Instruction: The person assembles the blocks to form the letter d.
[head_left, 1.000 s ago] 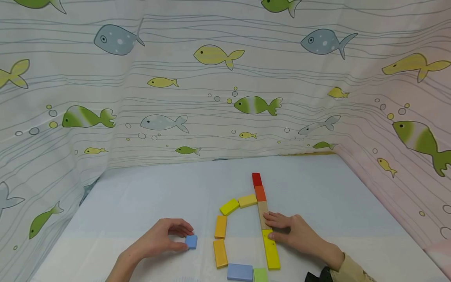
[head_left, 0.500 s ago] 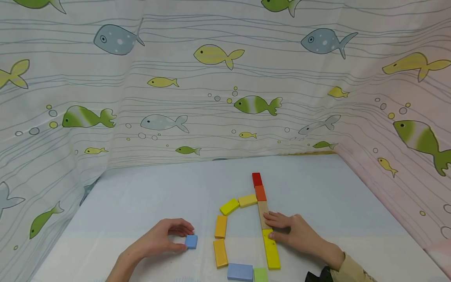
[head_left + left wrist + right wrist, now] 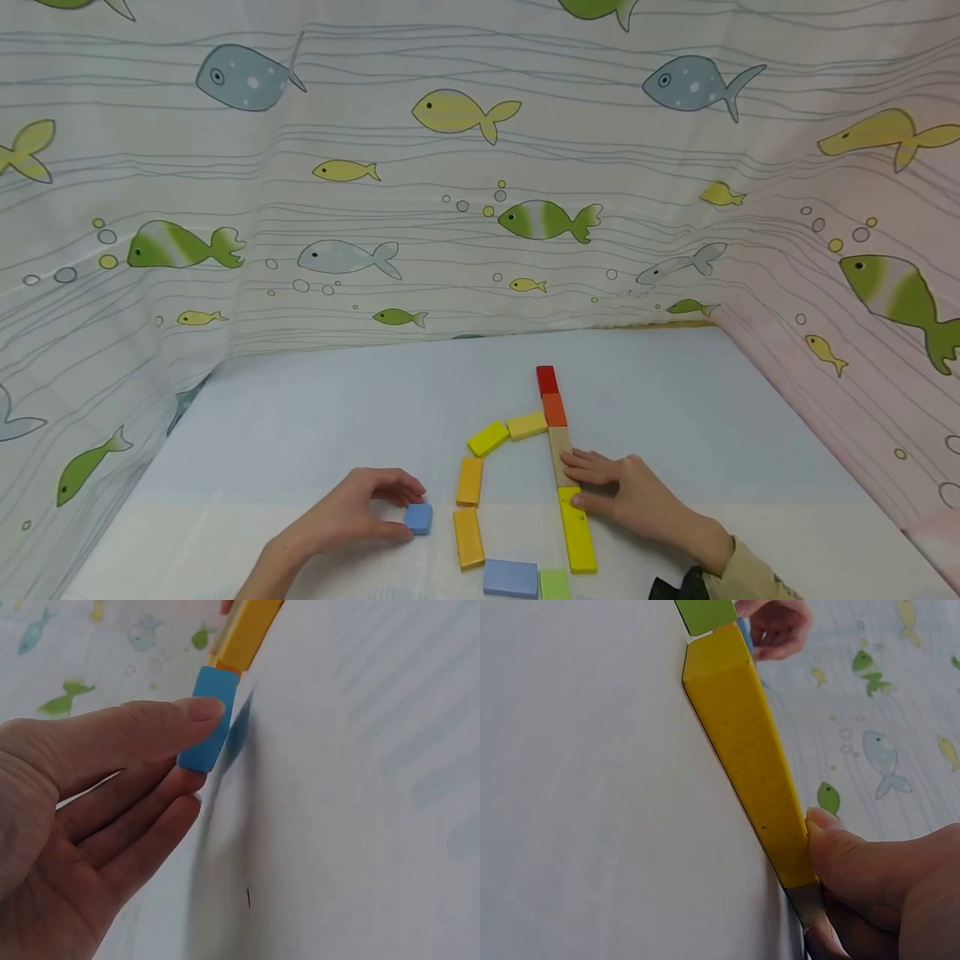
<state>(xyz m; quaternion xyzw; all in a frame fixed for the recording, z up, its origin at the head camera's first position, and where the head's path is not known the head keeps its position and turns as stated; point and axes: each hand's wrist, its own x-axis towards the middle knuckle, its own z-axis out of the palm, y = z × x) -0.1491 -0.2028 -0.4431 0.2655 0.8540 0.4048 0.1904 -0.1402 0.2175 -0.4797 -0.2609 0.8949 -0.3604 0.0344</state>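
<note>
My left hand (image 3: 352,512) pinches a small blue block (image 3: 418,518) between thumb and fingertips, left of an outline of blocks. The left wrist view shows the thumb (image 3: 204,710) on the blue block's broad face, its shadow on the white surface beside it. My right hand (image 3: 637,500) rests at the outline's straight side. Its thumb touches the long yellow block (image 3: 577,533) and its fingers lie on the plain wooden block (image 3: 558,454). In the right wrist view the thumb (image 3: 826,821) presses the edge of the long yellow block.
Orange blocks (image 3: 469,537) and yellow blocks (image 3: 488,439) curve along the outline's left and top. Red blocks (image 3: 548,382) extend the straight side away from me. A blue-grey block (image 3: 511,578) and a green block (image 3: 555,584) lie at the near end. A fish-print curtain (image 3: 450,250) surrounds the table (image 3: 315,408).
My left hand has moved slightly right with the blue block, closer to the orange blocks. My right hand and the outline stay in place.
</note>
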